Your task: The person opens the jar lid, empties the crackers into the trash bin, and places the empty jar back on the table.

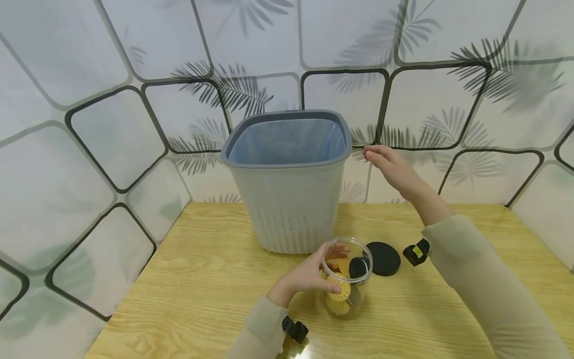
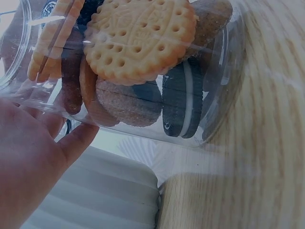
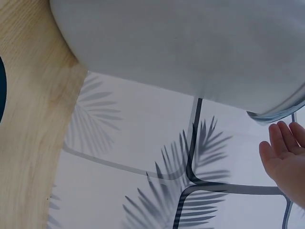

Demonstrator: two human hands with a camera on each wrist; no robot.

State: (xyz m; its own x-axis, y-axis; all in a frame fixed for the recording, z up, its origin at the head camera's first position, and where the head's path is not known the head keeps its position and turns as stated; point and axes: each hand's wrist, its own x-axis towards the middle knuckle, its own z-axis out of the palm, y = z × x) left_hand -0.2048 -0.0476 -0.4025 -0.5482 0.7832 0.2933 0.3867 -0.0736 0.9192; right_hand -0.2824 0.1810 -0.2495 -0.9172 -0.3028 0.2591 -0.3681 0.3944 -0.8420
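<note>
My left hand (image 1: 309, 274) grips a clear plastic jar (image 1: 358, 304) from its left side, thumb at the front and fingers behind. The jar is lidless and holds several cookies: a round yellow biscuit (image 2: 140, 38), a dark sandwich cookie with a white filling (image 2: 183, 98) and brown ones. My right hand (image 1: 396, 169) is raised just right of the rim of a light grey trash bin (image 1: 291, 209). Its fingers (image 3: 281, 138) are extended and nothing shows in them. A bluish liner (image 1: 287, 139) covers the bin's inside; the bottom is hidden.
A black round lid (image 1: 383, 259) lies flat on the wooden table (image 1: 197, 279), right behind the jar. The bin stands at the table's back, close to a curtain (image 1: 264, 50) with leaf patterns. Black wrist devices (image 1: 417, 252) sit on both sleeves.
</note>
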